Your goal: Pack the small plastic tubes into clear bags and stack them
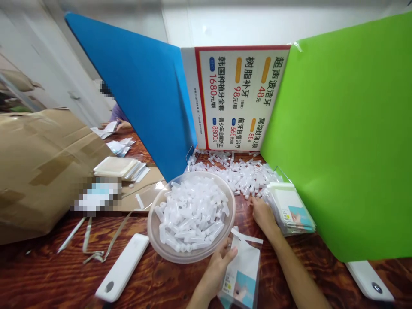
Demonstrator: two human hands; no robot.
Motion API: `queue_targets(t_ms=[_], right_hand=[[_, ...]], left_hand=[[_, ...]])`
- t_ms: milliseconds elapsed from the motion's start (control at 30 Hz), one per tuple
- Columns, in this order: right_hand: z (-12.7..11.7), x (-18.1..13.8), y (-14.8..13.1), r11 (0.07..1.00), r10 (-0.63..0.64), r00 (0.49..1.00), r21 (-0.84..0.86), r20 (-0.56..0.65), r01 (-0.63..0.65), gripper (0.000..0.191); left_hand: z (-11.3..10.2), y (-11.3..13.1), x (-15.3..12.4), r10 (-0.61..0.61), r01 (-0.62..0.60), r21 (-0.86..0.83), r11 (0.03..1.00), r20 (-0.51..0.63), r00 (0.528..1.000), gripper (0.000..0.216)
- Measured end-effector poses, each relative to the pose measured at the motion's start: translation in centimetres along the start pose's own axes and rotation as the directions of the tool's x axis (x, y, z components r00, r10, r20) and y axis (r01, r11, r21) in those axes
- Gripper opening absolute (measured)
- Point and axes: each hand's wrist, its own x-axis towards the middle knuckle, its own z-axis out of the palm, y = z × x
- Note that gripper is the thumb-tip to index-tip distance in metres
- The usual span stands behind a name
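My left hand (221, 262) is closed around the edge of a clear plastic bag (245, 262) with a white and blue printed card in it. A white strip runs across the bag's top. My right hand (263, 215) reaches to the near edge of a loose pile of small white plastic tubes (240, 174), its fingers drawn together; what they hold, if anything, I cannot make out. Just right of that hand lies a stack of the same bags (291, 208). A round translucent bowl (154, 240) heaped with white tubes (191, 214) stands left of both hands.
Blue (138, 94) and green (331, 137) panels and a printed price board (238, 98) stand behind the tubes. At the left are a cardboard box (41, 171), stacked packets (117, 167) and a white slab (124, 268). Another person's hand (124, 126) shows beyond the blue panel.
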Motion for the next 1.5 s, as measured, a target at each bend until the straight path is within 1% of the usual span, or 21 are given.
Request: queue_targets(t_ms=[100, 200, 267, 400, 533, 600, 667, 700, 733, 767, 800, 833, 867, 900, 967, 1100, 1233, 1267, 1333, 1400, 1500], right_hand=[[0.1, -1.8, 0.2, 1.000, 0.009, 1.000, -0.006, -0.019, -0.010, 0.029], [0.2, -2.7, 0.1, 0.994, 0.105, 0.993, -0.035, -0.062, -0.107, 0.027], [0.4, -2.8, -0.2, 0.985, 0.161, 0.984, -0.051, -0.080, -0.166, 0.027], [0.8, -3.0, -0.7, 0.970, 0.238, 0.969, -0.035, -0.065, -0.241, 0.025], [0.4, -3.8, -0.2, 0.955, 0.290, 0.957, 0.065, -0.013, -0.289, 0.030], [-0.3, -4.5, 0.2, 0.959, 0.245, 0.968, 0.137, 0.043, -0.249, 0.032], [-1.0, -5.3, 0.1, 0.933, 0.146, 0.983, 0.314, 0.114, -0.175, 0.030], [-1.2, -5.9, -0.1, 0.867, 0.089, 0.984, 0.473, 0.155, -0.153, 0.029], [-1.5, -6.4, -0.5, 0.743, 0.035, 0.980, 0.650, 0.196, -0.156, 0.029], [-1.6, -7.0, -0.9, 0.569, -0.012, 0.973, 0.801, 0.231, -0.184, 0.030], [-1.6, -7.5, -1.5, 0.382, -0.049, 0.964, 0.896, 0.262, -0.225, 0.032], [-1.6, -8.0, -2.0, 0.235, -0.070, 0.956, 0.936, 0.286, -0.263, 0.035], [-1.5, -8.5, -2.5, 0.164, -0.078, 0.951, 0.945, 0.300, -0.285, 0.036], [-1.4, -8.8, -2.9, 0.147, -0.088, 0.949, 0.947, 0.302, -0.287, 0.034], [-1.5, -9.4, -3.4, 0.196, -0.144, 0.946, 0.945, 0.291, -0.261, 0.030], [-3.6, -9.0, -4.0, 0.399, -0.345, 0.887, 0.903, 0.307, -0.157, 0.028], [-7.0, -5.4, -6.7, 0.659, -0.305, 0.943, 0.745, 0.131, 0.110, 0.022], [-7.4, -4.2, -7.9, 0.735, -0.332, 0.936, 0.654, 0.115, 0.180, 0.018], [-7.1, -1.9, -10.8, 0.848, -0.425, 0.879, 0.437, 0.218, 0.301, 0.013], [-5.6, -0.3, -13.7, 0.886, -0.457, 0.806, 0.272, 0.377, 0.375, 0.016], [-2.9, 0.5, -16.4, 0.890, -0.456, 0.767, 0.220, 0.451, 0.400, 0.018]], left_hand=[[-0.3, -0.8, -0.1, -0.018, 0.018, -0.055, 0.998, 0.007, 1.000, 0.056], [-0.4, -0.9, -0.2, -0.036, 0.040, -0.076, 0.996, 0.046, 0.998, 0.084], [-0.2, -0.6, -0.1, -0.033, 0.040, -0.079, 0.996, 0.094, 0.995, 0.091], [0.2, 0.3, 0.2, -0.002, 0.007, -0.051, 0.999, 0.097, 0.995, 0.080], [0.0, 0.5, 0.2, 0.002, 0.000, -0.058, 0.998, 0.040, 0.999, 0.075], [-0.3, 0.3, 0.1, -0.021, 0.020, -0.063, 0.998, -0.014, 1.000, 0.077], [-0.7, 0.0, 0.0, -0.028, 0.025, -0.043, 0.999, -0.060, 0.998, 0.077], [-0.9, -0.1, -0.1, -0.030, 0.028, -0.028, 0.999, -0.069, 0.997, 0.076], [-1.0, -0.2, -0.2, -0.035, 0.034, -0.010, 0.999, -0.067, 0.997, 0.075], [-1.2, -0.2, -0.3, -0.040, 0.041, 0.007, 0.999, -0.055, 0.998, 0.072], [-1.3, -0.1, -0.3, -0.047, 0.047, 0.020, 0.999, -0.038, 0.998, 0.069], [-1.4, -0.1, -0.4, -0.051, 0.052, 0.026, 0.998, -0.024, 0.998, 0.067], [-1.4, 0.1, -0.5, -0.054, 0.055, 0.026, 0.998, -0.016, 0.998, 0.065], [-1.4, 0.2, -0.7, -0.057, 0.057, 0.019, 0.998, -0.011, 0.998, 0.064], [-1.5, 0.5, -0.9, -0.055, 0.055, -0.008, 0.998, -0.001, 0.998, 0.063], [-1.7, 0.9, -1.6, -0.020, 0.021, -0.037, 0.999, 0.026, 0.999, 0.058], [-2.5, 1.0, -2.2, -0.066, 0.066, -0.051, 0.997, 0.000, 0.998, 0.053], [-2.8, 1.0, -2.4, -0.067, 0.067, -0.050, 0.997, -0.006, 0.998, 0.054], [-3.3, 1.1, -2.7, -0.056, 0.055, -0.047, 0.997, -0.015, 0.998, 0.059], [-3.9, 1.0, -3.0, -0.038, 0.037, -0.040, 0.999, -0.015, 0.999, 0.061], [-5.0, 0.6, -3.6, 0.003, -0.003, -0.007, 1.000, -0.013, 1.000, 0.060]])
